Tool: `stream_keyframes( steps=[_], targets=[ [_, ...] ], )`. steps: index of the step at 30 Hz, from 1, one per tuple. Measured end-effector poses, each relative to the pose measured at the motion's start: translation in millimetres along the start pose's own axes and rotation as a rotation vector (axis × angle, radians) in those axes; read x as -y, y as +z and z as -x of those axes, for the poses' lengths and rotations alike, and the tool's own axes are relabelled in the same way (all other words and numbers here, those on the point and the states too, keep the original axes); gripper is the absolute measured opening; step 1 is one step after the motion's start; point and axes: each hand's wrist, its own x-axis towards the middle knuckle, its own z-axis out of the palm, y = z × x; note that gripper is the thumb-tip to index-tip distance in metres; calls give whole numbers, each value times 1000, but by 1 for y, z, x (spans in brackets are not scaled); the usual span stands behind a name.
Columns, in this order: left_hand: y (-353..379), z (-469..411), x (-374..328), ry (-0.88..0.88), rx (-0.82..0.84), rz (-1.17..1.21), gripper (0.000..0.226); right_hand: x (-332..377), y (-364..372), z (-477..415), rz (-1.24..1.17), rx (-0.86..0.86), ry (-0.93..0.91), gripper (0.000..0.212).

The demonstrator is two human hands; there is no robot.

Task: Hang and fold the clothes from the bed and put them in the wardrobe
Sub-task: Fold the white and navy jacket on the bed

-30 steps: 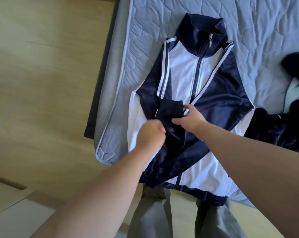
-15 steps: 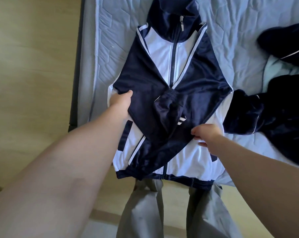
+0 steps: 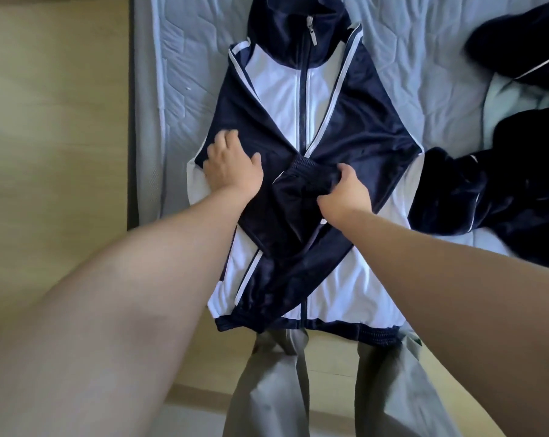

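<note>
R hand (image 3: 345, 192) is curled tight & pinches the dark cuff (image 3: 301, 173) of a sleeve, w/ fingers hooked over the far edge of the cloth. L hand (image 3: 232, 170) is not gripping. Its fingers are straight & spread, palm down, pressing flat on the dark-blue sleeve just L of the grip. Both hands sit on the jacket (image 3: 279, 99), blue & white, which lies flat on the bed (image 3: 188, 74) w/ its front up. Its two sleeves are folded in & cross over the middle, right under the grip. The zip (image 3: 304, 99) runs straight away from the grip, up to the tall collar at the far end. The hem lies on the near side of the grip, at the bed's near edge. The bed cover is pale blue w/ stitched shapes & some wrinkles. To the R of the grip, apart from the R hand, is a heap of dark clothes (image 3: 503, 197) w/ thin white lines, & it looks to touch the jacket's R side. L of the L hand there is a strip of bare bed, then the bed's side edge, then the wood floor (image 3: 55, 121). Below the hem, close to the person, gray pants (image 3: 273, 389) stand by the bed edge.
</note>
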Motion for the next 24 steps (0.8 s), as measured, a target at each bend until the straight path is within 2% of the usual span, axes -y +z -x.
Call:
stream_keyframes(
  steps=[2, 4, 5, 8, 10, 12, 15, 18, 21, 24],
  targets=[
    [-6, -22, -12, 64, 25, -20, 71, 1, -3, -5, -109, 13, 93, 61],
    [-13, -44, -28, 108, 61, -61, 77, -1, -7, -10, -281, 36, 176, 33],
    [-16, -54, -37, 117, 86, -77, 78, -4, -10, -11, -364, 40, 213, 25],
    [-20, -68, -62, 160, 251, -121, 72, -16, -20, -8, -578, 38, 348, 29],
    [-16, -59, -74, 193, 331, -80, 67, -28, -27, 3, -709, 11, 456, 19],
    [-11, -36, -79, 207, 255, 29, 58, -40, -32, 17, -870, -20, 551, 18],
    [0, 20, -70, 134, 97, 221, 44, -66, -38, 39, -1082, -4, 630, 27],
    [15, 78, -49, 66, 102, 212, 33, -91, -40, 66, -1164, -8, 725, 19],
    [30, 123, -33, 129, 195, 111, 34, -115, -43, 90, -1189, -71, 824, 25],
    [40, 152, -29, 254, 209, -26, 43, -132, -34, 110, -996, -65, 911, 28]
  ],
)
